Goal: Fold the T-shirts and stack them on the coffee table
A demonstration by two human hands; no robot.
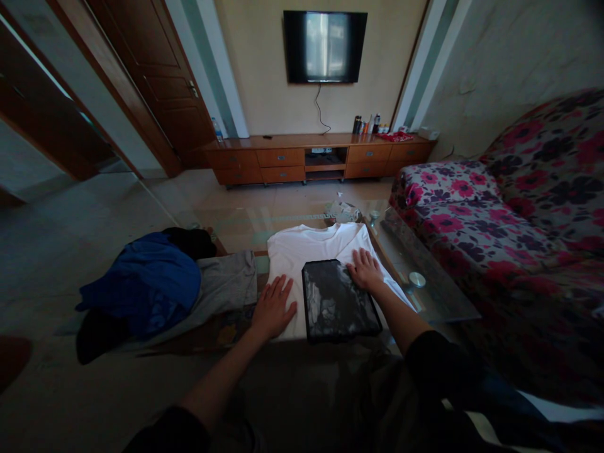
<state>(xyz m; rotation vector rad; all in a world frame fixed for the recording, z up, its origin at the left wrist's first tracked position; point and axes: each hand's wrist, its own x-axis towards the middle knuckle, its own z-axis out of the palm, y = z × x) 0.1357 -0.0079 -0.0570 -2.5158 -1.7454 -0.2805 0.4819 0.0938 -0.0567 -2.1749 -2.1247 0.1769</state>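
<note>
A white shirt point(287, 251) lies spread on the glass table point(453, 302), its neckline toward the far side. On top of it, right of its middle, rests a flat black board point(340, 301) with a glossy, reflecting face. My left hand point(274, 307) lies flat on the left part of the shirt, fingers spread, beside the board and apart from it. My right hand point(365, 270) rests open at the board's upper right edge, fingers on the shirt. Neither hand grips anything.
Blue cloth point(155, 277), dark garments and a grey cloth point(229, 280) are heaped at the table's left. A flowered sofa point(495, 233) stands at the right. Beyond are a wooden cabinet point(280, 157) and a wall television point(324, 47).
</note>
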